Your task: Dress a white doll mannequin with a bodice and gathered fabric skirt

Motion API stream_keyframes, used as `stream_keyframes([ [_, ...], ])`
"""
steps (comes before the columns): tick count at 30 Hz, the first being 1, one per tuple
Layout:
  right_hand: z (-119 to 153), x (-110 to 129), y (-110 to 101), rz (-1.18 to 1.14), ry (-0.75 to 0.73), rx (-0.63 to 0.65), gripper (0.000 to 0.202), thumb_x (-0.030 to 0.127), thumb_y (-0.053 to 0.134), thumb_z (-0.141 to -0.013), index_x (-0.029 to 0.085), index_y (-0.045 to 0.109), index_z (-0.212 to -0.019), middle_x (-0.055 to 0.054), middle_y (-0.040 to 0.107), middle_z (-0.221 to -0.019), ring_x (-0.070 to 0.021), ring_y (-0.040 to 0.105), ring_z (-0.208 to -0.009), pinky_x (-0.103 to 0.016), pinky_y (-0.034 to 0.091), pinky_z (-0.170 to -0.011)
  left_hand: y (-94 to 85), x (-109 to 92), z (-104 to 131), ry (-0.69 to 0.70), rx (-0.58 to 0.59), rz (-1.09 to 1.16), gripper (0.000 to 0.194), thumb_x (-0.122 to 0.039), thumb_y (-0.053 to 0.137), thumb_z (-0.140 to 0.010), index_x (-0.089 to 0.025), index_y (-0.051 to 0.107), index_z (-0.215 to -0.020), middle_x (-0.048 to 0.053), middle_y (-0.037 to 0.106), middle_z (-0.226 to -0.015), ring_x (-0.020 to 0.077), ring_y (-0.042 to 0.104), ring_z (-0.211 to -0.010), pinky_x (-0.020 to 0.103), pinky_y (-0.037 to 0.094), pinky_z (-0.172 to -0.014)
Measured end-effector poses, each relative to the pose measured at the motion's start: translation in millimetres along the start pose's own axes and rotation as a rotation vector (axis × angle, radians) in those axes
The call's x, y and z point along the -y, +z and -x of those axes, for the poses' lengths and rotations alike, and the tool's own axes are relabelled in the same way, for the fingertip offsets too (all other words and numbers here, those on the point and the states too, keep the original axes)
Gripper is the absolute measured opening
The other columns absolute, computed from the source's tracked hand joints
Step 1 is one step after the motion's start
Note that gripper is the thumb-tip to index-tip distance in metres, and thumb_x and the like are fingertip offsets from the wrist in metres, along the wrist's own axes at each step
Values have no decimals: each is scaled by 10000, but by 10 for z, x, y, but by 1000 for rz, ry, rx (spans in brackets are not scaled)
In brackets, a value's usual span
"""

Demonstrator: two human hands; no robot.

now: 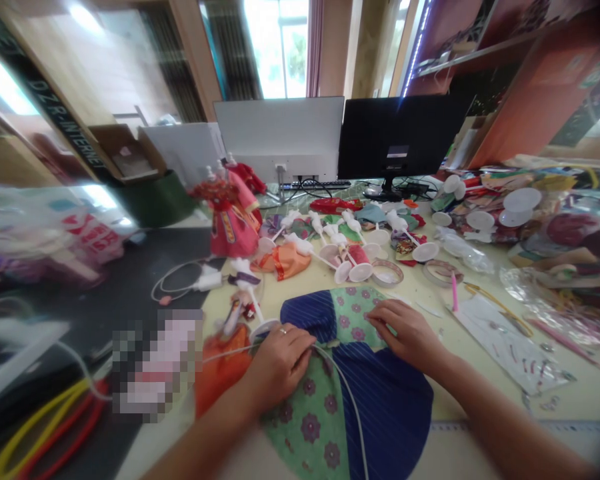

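Observation:
A fabric piece with green flowered panels (310,407) and dark blue striped panels (387,400) lies spread on the pale table. On its left side rests my left hand (283,357), fingers bent together over the cloth and a ring on one finger; what is under the fingers is hidden. At the upper right edge of the green panel, my right hand (405,333) pinches the cloth between thumb and fingertips. A thin white cable (353,400) runs from beneath my left hand across the fabric. Orange cloth (223,367) sits left of my left hand.
Small white mannequin stands (360,270) and doll clothes lie behind the fabric. Two monitors (280,133) stand at the back. Right are a pink pen (455,293), yellow scissors (500,307), a plastic bag and a ruler (450,427). A dressed mannequin (230,227) stands back left.

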State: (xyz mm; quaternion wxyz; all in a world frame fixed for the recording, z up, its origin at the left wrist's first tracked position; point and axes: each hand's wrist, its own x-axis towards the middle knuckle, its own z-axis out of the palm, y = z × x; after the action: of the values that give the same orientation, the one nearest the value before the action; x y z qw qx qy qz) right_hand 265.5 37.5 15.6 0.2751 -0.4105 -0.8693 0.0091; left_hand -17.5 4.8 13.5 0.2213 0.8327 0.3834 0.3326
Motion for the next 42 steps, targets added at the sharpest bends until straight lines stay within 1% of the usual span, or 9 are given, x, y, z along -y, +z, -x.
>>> stream_keyframes([
  [5,9,-29,23,58,3,81,169,226,449,-895,206,615,-915,-76,641,-849,-211,588,-839,-354,446,-765,21,-26,-6,42,73,58,347,-237,503,-834,-246,603,-1166,105,636,-1080,285,523,-1006,467,337,-928],
  [11,-43,-85,72,113,21,199,145,231,528,-853,214,619,-965,-69,603,-888,-215,567,-861,-367,436,-783,66,-77,-19,134,242,-134,426,-291,505,-843,-247,515,-1266,128,588,-1161,302,492,-1073,480,329,-937],
  [15,-86,-113,121,148,66,191,108,218,519,-862,197,614,-909,-64,587,-862,-204,557,-846,-349,429,-787,148,-175,-29,190,307,-171,433,-375,521,-838,-218,529,-1241,142,541,-1245,333,433,-1159,501,263,-989],
  [18,-112,-120,149,165,71,178,111,194,502,-866,188,594,-804,-49,576,-791,-191,546,-782,-333,423,-767,187,-256,-36,217,382,-207,377,-418,510,-839,-184,594,-1123,141,595,-1128,316,467,-1106,499,238,-1004],
  [22,-139,-144,190,187,87,117,182,177,449,-884,180,568,-746,-55,563,-747,-200,526,-745,-345,413,-761,177,-300,-47,249,383,-262,304,-429,505,-839,-181,637,-955,115,620,-1002,281,497,-1027,478,244,-1002],
  [27,-146,-205,232,185,145,11,186,156,414,-889,173,575,-796,-83,580,-812,-226,532,-821,-375,402,-812,174,-296,-40,254,382,-237,303,-432,503,-842,-169,643,-891,98,619,-939,251,523,-947,472,274,-982],
  [32,-135,-170,56,136,161,7,130,161,457,-874,155,585,-891,-99,598,-924,-230,539,-921,-378,395,-864,225,-256,4,246,338,-220,380,-438,483,-854,-164,584,-1096,97,616,-991,245,516,-956,481,284,-995],
  [38,18,175,-364,77,65,242,143,190,507,-863,199,613,-767,-29,605,-770,-175,556,-759,-311,435,-733,222,-278,4,224,364,-252,421,-448,484,-851,-172,557,-1160,89,591,-997,246,493,-974,474,311,-984],
  [42,269,375,-347,182,60,391,62,160,561,-813,173,621,-804,-72,593,-838,-212,525,-808,-364,424,-756,240,-284,13,237,344,-257,378,-443,501,-841,-164,595,-1079,96,584,-1006,249,484,-990,457,320,-968],
])
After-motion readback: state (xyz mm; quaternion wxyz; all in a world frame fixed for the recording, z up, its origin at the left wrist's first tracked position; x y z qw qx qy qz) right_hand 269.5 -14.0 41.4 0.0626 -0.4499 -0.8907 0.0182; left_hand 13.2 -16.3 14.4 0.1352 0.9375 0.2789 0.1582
